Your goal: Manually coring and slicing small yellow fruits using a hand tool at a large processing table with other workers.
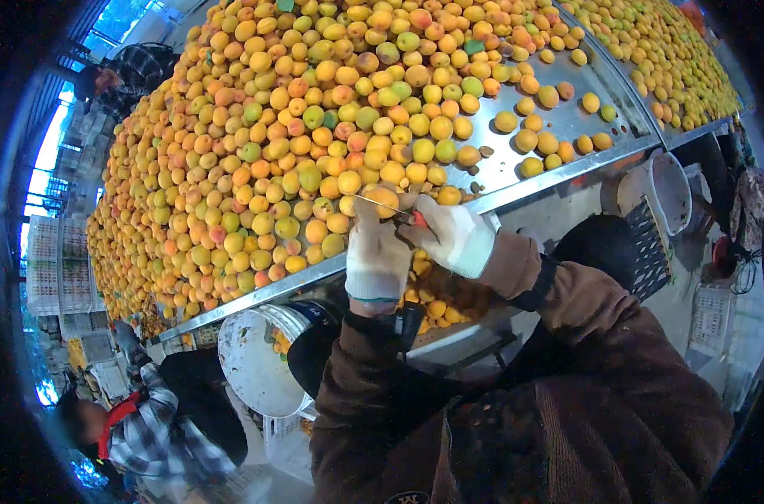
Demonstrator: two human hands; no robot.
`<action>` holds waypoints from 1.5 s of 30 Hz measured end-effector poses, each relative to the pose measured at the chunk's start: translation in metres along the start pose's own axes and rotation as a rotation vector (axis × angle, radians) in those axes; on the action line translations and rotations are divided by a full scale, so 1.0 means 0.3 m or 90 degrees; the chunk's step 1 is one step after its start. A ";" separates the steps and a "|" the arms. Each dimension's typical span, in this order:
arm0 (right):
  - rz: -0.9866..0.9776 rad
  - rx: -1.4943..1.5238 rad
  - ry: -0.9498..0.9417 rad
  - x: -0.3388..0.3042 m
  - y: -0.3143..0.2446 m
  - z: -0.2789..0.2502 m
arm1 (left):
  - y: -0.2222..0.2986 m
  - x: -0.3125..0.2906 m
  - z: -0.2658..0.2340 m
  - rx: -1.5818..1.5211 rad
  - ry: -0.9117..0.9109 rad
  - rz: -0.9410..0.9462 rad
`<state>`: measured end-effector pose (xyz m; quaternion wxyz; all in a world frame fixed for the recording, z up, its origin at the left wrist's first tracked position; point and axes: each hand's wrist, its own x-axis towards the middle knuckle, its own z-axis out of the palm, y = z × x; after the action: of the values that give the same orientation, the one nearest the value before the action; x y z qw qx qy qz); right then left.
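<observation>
Head view: L grip (pixel 380 252), in a white glove, is closed round an orange-yellow fruit (pixel 384 199), held at the fingertips by the near edge of the metal desk (pixel 558 174). R grip (pixel 456 235), also gloved, is closed on the red handle of a small knife (pixel 418 219); blade lies across the held fruit, can't tell how deep. Beyond both grips, a big fruit pile (pixel 315 118) covers most of the desk, w/ bare metal upper R. Just below the grips: cut pcs (pixel 437 312), partly hidden. Lower L: white bucket (pixel 256 370); farther L, a co-worker (pixel 159 428) in plaid. Well to the R: another bucket (pixel 638 186) nr a black crate (pixel 648 252).
</observation>
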<state>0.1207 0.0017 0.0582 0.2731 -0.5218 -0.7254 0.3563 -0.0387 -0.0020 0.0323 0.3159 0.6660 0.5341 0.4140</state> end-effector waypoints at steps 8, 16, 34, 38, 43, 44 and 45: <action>-0.004 0.148 0.002 0.000 0.028 0.032 | 0.056 0.036 -0.011 0.046 0.072 0.034; -0.022 0.115 0.081 -0.006 -0.021 0.051 | 0.128 0.030 0.031 -0.086 0.121 0.032; -0.147 0.015 0.122 0.014 0.028 0.078 | -0.061 -0.003 0.026 -0.592 0.172 -0.257; -0.006 0.083 0.206 0.053 0.007 0.023 | 0.086 0.034 0.099 -0.591 0.147 -0.341; 0.017 0.101 0.241 0.058 -0.002 0.059 | -0.064 -0.033 0.131 -0.179 0.092 -0.066; 0.028 0.092 0.250 0.060 0.007 0.063 | -0.035 -0.039 0.125 -0.072 0.086 -0.006; 0.031 0.093 0.258 0.061 0.006 0.077 | -0.003 -0.042 0.107 -0.021 0.100 0.020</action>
<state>0.0984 0.0142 0.0432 0.4416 -0.5788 -0.6152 0.3024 -0.0117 -0.0134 0.0140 0.2774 0.6346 0.5401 0.4782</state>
